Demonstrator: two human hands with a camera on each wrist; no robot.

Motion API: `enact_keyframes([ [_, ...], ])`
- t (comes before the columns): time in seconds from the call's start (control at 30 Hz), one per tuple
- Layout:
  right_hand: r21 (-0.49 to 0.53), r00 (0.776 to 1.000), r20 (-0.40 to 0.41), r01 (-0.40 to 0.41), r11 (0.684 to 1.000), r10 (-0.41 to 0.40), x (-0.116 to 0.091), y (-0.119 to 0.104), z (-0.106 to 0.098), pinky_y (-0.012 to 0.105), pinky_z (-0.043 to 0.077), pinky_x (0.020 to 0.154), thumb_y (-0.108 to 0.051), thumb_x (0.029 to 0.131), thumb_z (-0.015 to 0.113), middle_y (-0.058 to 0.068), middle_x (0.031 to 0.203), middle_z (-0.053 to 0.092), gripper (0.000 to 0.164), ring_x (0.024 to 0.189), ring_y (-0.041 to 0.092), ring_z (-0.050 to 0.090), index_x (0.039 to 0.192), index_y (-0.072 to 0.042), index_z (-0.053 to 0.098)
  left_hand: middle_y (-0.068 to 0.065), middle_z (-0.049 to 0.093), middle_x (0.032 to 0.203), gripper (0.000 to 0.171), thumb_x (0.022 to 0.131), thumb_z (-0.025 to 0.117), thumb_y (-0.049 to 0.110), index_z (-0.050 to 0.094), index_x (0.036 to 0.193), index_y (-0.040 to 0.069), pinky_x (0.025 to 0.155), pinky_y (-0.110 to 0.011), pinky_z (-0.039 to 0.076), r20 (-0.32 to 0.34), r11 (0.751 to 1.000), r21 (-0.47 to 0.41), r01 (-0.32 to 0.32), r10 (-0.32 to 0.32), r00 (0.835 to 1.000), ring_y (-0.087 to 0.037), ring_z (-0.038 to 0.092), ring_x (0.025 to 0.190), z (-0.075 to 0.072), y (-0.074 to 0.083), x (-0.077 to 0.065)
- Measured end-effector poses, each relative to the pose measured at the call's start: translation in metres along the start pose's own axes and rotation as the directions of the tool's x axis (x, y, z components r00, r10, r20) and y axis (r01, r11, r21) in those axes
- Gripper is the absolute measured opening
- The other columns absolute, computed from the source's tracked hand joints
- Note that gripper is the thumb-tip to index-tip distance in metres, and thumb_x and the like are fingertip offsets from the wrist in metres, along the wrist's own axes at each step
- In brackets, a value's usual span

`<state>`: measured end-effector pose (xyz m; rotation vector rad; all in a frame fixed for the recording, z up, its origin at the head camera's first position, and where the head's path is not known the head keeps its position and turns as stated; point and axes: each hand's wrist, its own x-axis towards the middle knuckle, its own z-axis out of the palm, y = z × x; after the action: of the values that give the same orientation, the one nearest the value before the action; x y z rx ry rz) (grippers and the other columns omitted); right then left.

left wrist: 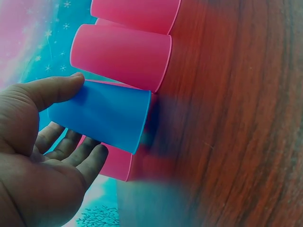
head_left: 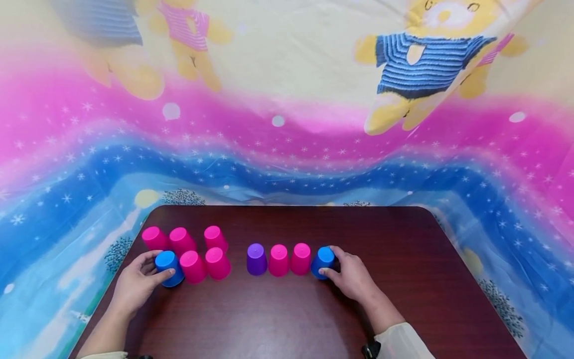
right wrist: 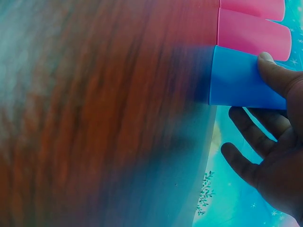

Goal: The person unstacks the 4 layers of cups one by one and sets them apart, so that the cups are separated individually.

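Observation:
At the left of the table, my left hand [head_left: 136, 283] grips an upside-down blue cup [head_left: 170, 270] between thumb and fingers. Just right of it stand two pink cups [head_left: 194, 268], [head_left: 218, 264] in the front row. My right hand [head_left: 352, 275] holds another inverted blue cup [head_left: 323, 263] at the right end of a row. Beside that cup stand a pink cup [head_left: 301, 260], a second pink cup [head_left: 279, 261] and a purple cup [head_left: 257, 260]. In the left wrist view the thumb presses the blue cup's [left wrist: 102, 116] upper side; the right wrist view shows a similar hold on its blue cup [right wrist: 241, 80].
Behind the left front row stand three more pink cups [head_left: 154, 238], [head_left: 182, 241], [head_left: 215, 238], with a gap between the second and third. The dark wooden table [head_left: 269, 319] has rounded far corners. A printed cloth [head_left: 287, 149] hangs around it.

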<state>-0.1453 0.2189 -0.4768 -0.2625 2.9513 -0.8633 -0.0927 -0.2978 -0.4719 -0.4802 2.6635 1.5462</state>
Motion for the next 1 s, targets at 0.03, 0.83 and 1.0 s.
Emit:
enact_keyframes([
  [0.03, -0.001, 1.0, 0.001, -0.001, 1.0, 0.001, 0.0, 0.0, 0.0, 0.057, 0.052, 0.102, -0.034, 0.09, 0.082, 0.014, 0.132, 0.067, 0.072, 0.121, 0.036, 0.065, 0.15, -0.01, 0.051, -0.035, 0.039, 0.154, 0.091, 0.087, 0.085, 0.041, 0.037, 0.153, 0.0, 0.102, -0.06, 0.046, 0.0, 1.0, -0.001, 0.003, -0.003, 1.0, -0.057, 0.042, 0.139, 0.0, -0.001, 0.0],
  [0.83, -0.005, 1.0, -0.009, 0.015, 1.0, -0.015, 0.0, 0.002, 0.001, 0.057, 0.052, 0.102, -0.033, 0.089, 0.083, 0.014, 0.13, 0.068, 0.07, 0.12, 0.035, 0.065, 0.148, -0.01, 0.052, -0.035, 0.039, 0.154, 0.093, 0.088, 0.085, 0.036, 0.033, 0.156, -0.001, 0.104, -0.057, 0.044, 0.002, 1.0, -0.018, 0.008, -0.008, 1.0, -0.056, 0.042, 0.14, 0.0, -0.004, 0.002],
  [1.0, -0.001, 1.0, -0.008, 0.016, 1.0, -0.016, 0.0, 0.003, 0.001, 0.057, 0.052, 0.102, -0.033, 0.089, 0.083, 0.014, 0.131, 0.068, 0.07, 0.12, 0.035, 0.065, 0.148, -0.01, 0.052, -0.028, 0.045, 0.152, 0.088, 0.089, 0.083, 0.039, 0.038, 0.154, 0.002, 0.098, -0.038, 0.054, -0.022, 0.999, -0.009, -0.045, 0.045, 0.999, -0.049, 0.046, 0.139, -0.003, 0.005, 0.001],
])
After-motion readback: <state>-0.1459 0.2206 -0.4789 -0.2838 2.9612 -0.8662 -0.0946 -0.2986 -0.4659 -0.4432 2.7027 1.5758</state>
